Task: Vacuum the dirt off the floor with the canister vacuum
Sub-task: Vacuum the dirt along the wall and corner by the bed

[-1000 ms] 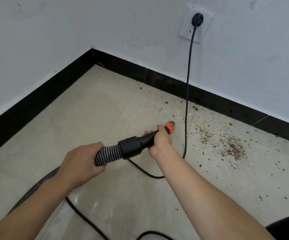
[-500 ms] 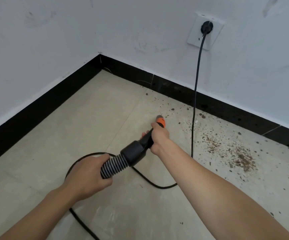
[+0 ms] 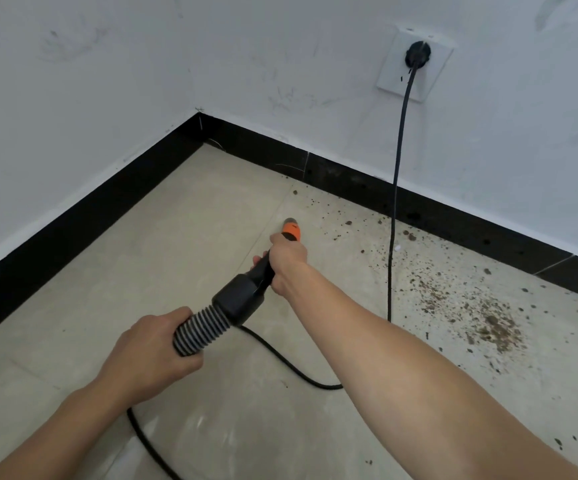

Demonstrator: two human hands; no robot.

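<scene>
Head view | ribbed hose (image 3: 201,330) is gripped by left hand (image 3: 149,355) | orange-tipped nozzle (image 3: 291,231) is gripped by right hand (image 3: 285,259) | dirt (image 3: 488,320) is scattered along floor's (image 3: 107,271) right wall edge

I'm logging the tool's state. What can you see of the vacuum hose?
The hose is ribbed, grey and black, plastic-looking, and ends in a smooth black cuff, a black handle and an orange tip. It slants forward and down, with the tip left of the dirt. The left hand grips the ribbed part and the right hand grips the handle. Whether the tip touches the floor is unclear.
</scene>
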